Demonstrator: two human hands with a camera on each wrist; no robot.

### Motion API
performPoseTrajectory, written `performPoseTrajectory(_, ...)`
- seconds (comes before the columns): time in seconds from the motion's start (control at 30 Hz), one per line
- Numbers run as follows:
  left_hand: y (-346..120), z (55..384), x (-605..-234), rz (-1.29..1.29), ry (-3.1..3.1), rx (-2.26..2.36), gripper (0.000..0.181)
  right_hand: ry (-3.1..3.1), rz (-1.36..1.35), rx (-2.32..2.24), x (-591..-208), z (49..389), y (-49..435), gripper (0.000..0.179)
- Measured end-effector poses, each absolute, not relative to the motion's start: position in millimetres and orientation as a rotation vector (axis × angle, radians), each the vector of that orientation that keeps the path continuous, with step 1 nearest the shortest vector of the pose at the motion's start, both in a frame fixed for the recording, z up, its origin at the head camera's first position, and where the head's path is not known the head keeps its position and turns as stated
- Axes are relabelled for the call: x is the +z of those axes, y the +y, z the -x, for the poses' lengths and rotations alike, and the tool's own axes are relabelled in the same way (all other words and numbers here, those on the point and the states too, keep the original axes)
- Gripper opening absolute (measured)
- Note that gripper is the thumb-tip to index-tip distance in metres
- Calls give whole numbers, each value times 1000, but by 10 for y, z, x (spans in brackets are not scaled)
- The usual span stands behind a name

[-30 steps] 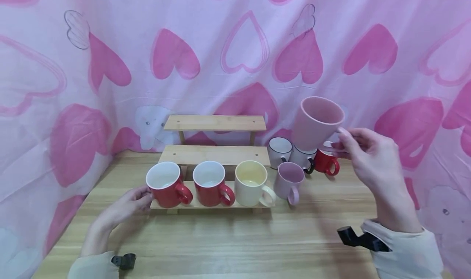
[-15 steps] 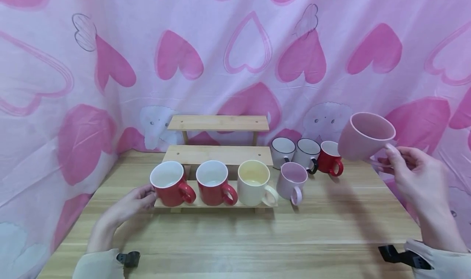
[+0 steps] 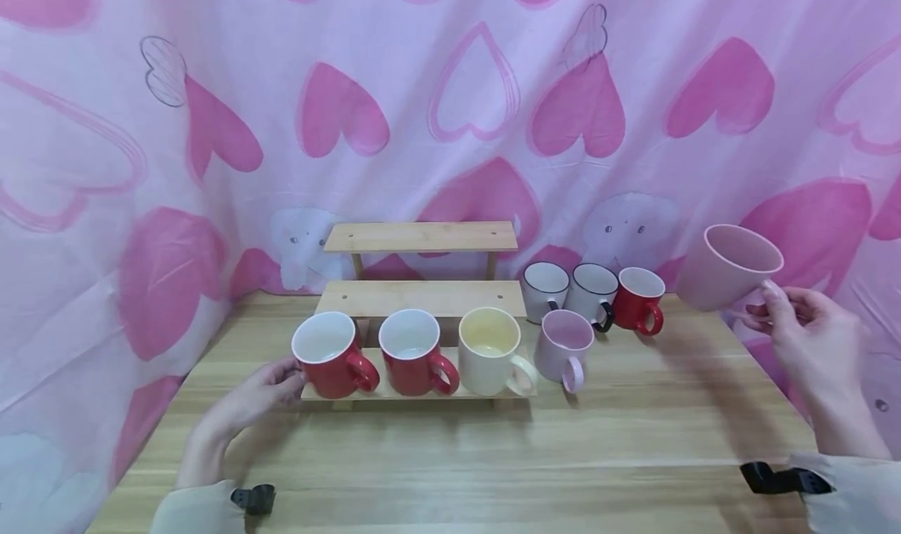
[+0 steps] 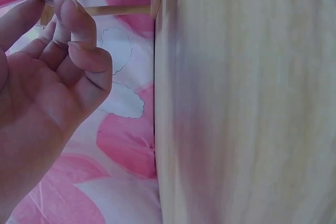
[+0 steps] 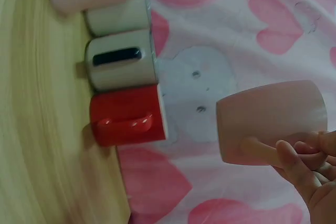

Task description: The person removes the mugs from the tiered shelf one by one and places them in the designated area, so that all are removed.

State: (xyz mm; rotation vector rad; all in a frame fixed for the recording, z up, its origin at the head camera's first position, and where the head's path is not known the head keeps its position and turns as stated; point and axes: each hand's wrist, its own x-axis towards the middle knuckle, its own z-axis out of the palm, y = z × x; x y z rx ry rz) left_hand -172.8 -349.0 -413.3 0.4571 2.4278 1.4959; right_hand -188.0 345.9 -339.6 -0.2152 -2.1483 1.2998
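Observation:
My right hand (image 3: pixel 816 338) pinches the handle of a pink mug (image 3: pixel 728 268), which hangs in the air at the right, tilted a little. In the right wrist view the fingers (image 5: pixel 302 174) wrap that handle. My left hand (image 3: pixel 256 397) grips the left end of the tiered wooden rack (image 3: pixel 422 298); the left wrist view shows its thumb and fingertips at the board's corner. On the lowest board stand a red mug (image 3: pixel 331 370) close by this hand, a second red mug (image 3: pixel 408 370) and a cream mug (image 3: pixel 486 362).
Right of the rack a lilac mug (image 3: pixel 556 354) stands on the wooden table (image 3: pixel 493 471). Behind it are two white mugs with dark rims, one white mug (image 3: pixel 538 295) beside the other, then a red mug (image 3: pixel 633 315). A pink heart-patterned curtain (image 3: pixel 394 182) hangs behind.
My right hand has carried the pink mug to the right and down, away from above the mugs behind the lilac one. My left hand stays at the rack's end. The view shifts slightly.

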Motion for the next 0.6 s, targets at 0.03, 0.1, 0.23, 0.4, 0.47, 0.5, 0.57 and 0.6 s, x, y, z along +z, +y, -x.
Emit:
performPoseTrajectory(0.03, -3487, 1720, -4137, -455, 2440, 1497, 28, -2162, 234, 1276, -3402, 1911, 3480, 8)
performPoseTrajectory(0.1, -3482, 1706, -4147, -442, 2450, 1502, 29, -2190, 277, 1248, -3419, 1964, 3526, 17)
performPoseTrajectory(0.23, -3469, 1688, -4164, -426, 2423, 1501, 30, -2227, 353, 1234, -3457, 2056, 3634, 27)
performPoseTrajectory(0.4, -3459, 1692, -4121, -427, 2429, 1493, 31, -2180, 316, 1345, -3536, 2186, 3772, 20)
performPoseTrajectory(0.47, -3461, 1698, -4098, -431, 2442, 1490, 30, -2173, 309, 1359, -3596, 2242, 3824, 21)
performPoseTrajectory(0.5, -3463, 1702, -4092, -423, 2446, 1487, 30, -2175, 321, 1351, -3633, 2272, 3846, 20)
performPoseTrajectory(0.57, -3467, 1704, -4091, -422, 2452, 1479, 29, -2216, 368, 1246, -3715, 2322, 3887, 29)
performPoseTrajectory(0.6, -3468, 1703, -4097, -416, 2453, 1477, 29, -2242, 390, 1233, -3755, 2347, 3911, 34)
